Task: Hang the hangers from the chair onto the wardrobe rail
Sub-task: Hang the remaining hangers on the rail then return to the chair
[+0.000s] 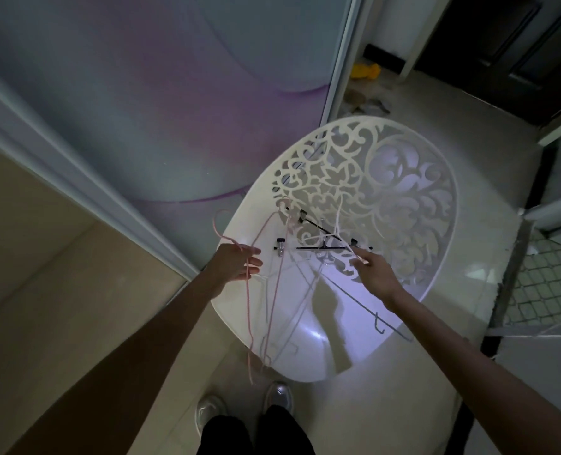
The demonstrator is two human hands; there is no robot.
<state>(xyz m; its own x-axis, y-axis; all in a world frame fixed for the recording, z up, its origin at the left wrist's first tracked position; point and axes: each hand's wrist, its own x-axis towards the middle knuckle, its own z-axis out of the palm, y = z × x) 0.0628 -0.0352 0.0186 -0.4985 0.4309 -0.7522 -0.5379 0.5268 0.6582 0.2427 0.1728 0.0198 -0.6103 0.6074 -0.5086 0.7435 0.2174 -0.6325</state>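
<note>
A white plastic chair (436, 244) with a cut-out floral back stands before me. On its seat lie several thin hangers: pale wire ones (308, 290) and dark clip hangers (325, 247). My left hand (239, 266) is over the seat's left edge, fingers nearly straight, and a pink wire hanger (248, 310) hangs from them, its hook up to the left. My right hand (375, 274) reaches over the seat and its fingertips pinch a pale hanger near the clip hanger.
A sliding wardrobe door (141, 110) with a purple pattern fills the left and its track runs diagonally. My shoes (244, 405) stand on the tiled floor below the chair. A yellow object (366, 71) and clutter lie at the back. A dark door (502, 44) is at top right.
</note>
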